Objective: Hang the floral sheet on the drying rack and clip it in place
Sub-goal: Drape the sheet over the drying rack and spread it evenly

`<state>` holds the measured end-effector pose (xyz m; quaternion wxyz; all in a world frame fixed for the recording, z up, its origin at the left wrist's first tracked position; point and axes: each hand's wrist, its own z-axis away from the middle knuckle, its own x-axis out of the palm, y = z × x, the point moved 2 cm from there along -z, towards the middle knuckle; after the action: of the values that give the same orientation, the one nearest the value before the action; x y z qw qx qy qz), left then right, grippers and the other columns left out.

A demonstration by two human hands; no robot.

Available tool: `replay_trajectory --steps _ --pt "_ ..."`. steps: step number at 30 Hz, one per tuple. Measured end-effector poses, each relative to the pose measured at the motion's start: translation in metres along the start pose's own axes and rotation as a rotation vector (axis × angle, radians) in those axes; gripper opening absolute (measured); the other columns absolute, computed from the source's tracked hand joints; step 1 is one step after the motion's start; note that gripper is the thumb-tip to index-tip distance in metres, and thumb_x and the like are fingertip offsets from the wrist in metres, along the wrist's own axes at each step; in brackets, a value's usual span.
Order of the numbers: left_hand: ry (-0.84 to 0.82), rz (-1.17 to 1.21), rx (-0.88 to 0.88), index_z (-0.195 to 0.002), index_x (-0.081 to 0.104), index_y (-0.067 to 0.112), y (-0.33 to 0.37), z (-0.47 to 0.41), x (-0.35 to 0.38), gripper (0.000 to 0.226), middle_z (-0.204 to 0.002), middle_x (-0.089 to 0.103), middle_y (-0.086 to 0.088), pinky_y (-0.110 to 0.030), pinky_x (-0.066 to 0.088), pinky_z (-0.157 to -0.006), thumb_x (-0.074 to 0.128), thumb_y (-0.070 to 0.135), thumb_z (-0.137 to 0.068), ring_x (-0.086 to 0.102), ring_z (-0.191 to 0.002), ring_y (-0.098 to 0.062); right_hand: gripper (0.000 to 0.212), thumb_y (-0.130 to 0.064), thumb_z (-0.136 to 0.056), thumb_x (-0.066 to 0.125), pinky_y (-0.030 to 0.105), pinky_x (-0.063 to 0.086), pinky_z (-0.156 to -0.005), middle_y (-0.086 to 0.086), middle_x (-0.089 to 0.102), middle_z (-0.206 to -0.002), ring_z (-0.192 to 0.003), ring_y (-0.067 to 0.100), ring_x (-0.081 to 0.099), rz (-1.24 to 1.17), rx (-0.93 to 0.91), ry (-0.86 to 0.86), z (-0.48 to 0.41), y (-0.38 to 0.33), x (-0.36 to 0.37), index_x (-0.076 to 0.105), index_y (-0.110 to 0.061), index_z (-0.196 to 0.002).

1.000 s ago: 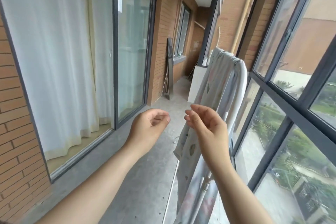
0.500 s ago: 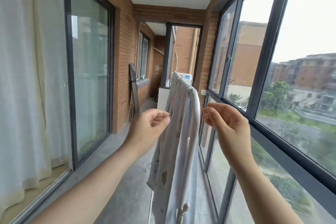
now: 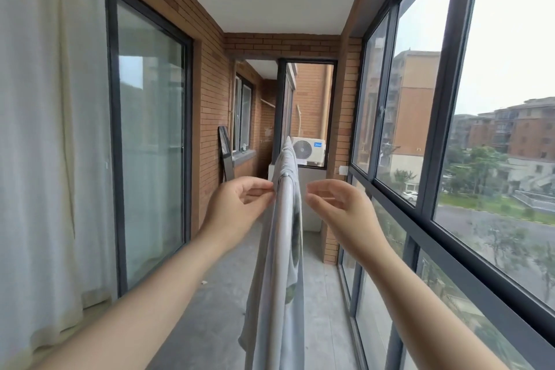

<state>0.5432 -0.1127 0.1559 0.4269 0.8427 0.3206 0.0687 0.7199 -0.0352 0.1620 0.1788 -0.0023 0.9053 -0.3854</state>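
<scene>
Head view looks down the length of a narrow glazed balcony, where the floral sheet [image 3: 277, 255] already hangs draped over the top rail of the drying rack [image 3: 285, 189], its two halves falling on either side almost to the bottom of the frame. The left hand [image 3: 237, 210] has thumb and fingertips pinched together right at the sheet's left edge beside the rail — whether cloth is actually caught between them I cannot tell. The right hand [image 3: 336, 207] is loosely curled with the fingers apart, holding nothing, near the rail on its other side but clear of the fabric. Thin and soft by the look of its folds, the sheet should be light and limp, likely to slide along a smooth rail, so the place to take hold is the fold on top of the rail, where a small pale clip-like lump [image 3: 286, 173] seems to sit further along. Underfoot is a bare grey concrete floor [image 3: 210, 309]; sliding glass doors with a white curtain [image 3: 39, 159] run along the left, dark-framed windows [image 3: 420, 129] along the right, and an air-conditioner unit [image 3: 308, 149] stands at the far end.
</scene>
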Motion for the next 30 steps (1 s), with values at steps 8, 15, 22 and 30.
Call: replay_trajectory --steps 8,15,22,30 --pt "0.01 0.054 -0.011 -0.092 0.072 0.012 -0.006 -0.012 0.013 0.019 -0.086 0.074 0.001 -0.014 0.052 -0.074 0.072 -0.002 -0.079 0.069 -0.078 -0.005 0.023 -0.023 -0.083 0.072 0.02 0.055 -0.072 -0.009 0.071 -0.097 -0.082 -0.001 0.068 -0.082 -0.014 -0.088 -0.018 0.012 0.017 0.069 -0.02 -0.106" --pt "0.022 0.028 -0.026 -0.083 0.075 0.02 -0.01 -0.015 0.012 0.013 -0.084 0.077 -0.005 -0.032 0.056 -0.079 0.073 0.007 -0.082 0.07 -0.079 -0.015 0.017 -0.025 -0.083 0.067 0.018 0.051 -0.062 -0.01 0.069 -0.079 -0.067 0.002 0.063 -0.07 0.033 -0.15 -0.025 0.017 0.024 0.065 -0.029 -0.1" --pt "0.089 -0.108 0.047 -0.086 0.076 0.003 0.002 -0.024 0.005 0.007 -0.076 0.073 -0.002 -0.01 0.048 -0.062 0.069 0.003 -0.085 0.061 -0.063 0.002 0.007 -0.013 -0.08 0.063 0.019 0.037 -0.053 -0.008 0.055 -0.063 -0.054 0.004 0.045 -0.028 0.02 -0.102 -0.037 0.015 0.017 0.065 -0.019 -0.083" --pt "0.125 -0.148 0.169 -0.085 0.075 0.007 0.015 -0.018 -0.003 0.008 -0.081 0.074 0.003 -0.009 0.05 -0.068 0.068 0.003 -0.085 0.066 -0.071 -0.004 0.011 -0.014 -0.078 0.067 0.014 0.034 -0.05 -0.008 0.055 -0.059 -0.053 0.004 0.046 0.09 -0.128 0.045 -0.035 0.005 0.015 0.06 -0.022 -0.075"
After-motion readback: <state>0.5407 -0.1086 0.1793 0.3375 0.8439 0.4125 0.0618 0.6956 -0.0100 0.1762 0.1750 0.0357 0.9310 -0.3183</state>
